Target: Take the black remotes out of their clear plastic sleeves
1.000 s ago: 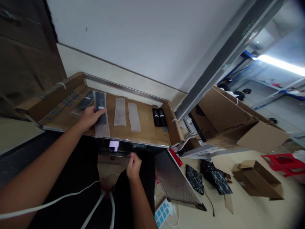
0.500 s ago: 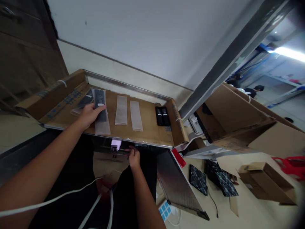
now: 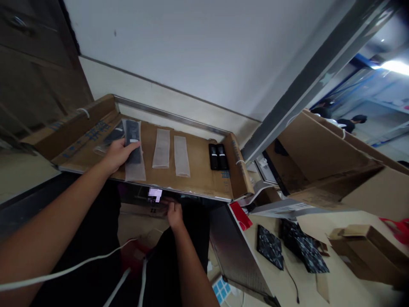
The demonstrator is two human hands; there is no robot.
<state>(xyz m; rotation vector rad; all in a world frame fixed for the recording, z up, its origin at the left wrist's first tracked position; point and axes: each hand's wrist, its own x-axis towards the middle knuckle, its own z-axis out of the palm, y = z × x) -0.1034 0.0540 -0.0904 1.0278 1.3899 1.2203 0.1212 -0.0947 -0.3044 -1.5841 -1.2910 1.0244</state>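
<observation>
My left hand point(image 3: 117, 155) grips a frosted plastic sleeve point(image 3: 134, 170) with a dark oblong item inside, its thumb across the front near a small white label. Partly behind that hand lies another clear bag point(image 3: 113, 135) with a dark item in it. Two flat frosted sleeves point(image 3: 161, 148) lie side by side to the right. Farther right, two black oblong items point(image 3: 217, 156) with white labels rest together. Below the front edge, my right hand point(image 3: 174, 214) holds nothing visible, its fingers stretched out in shadow beside a lit, blurred-out screen point(image 3: 155, 195).
Cardboard with raised sides point(image 3: 204, 181) lines the work surface against a wall. A metal door point(image 3: 236, 247) hangs open below right. Large cardboard boxes point(image 3: 329, 149), black patterned packets point(image 3: 270, 247) and a smaller carton point(image 3: 367, 251) are at right. White cords point(image 3: 79, 266) cross my lap. Other people are far right.
My right hand has drawn slightly down and left under the edge. My left hand keeps its hold on the sleeve, almost unmoved. The view has turned slightly.
</observation>
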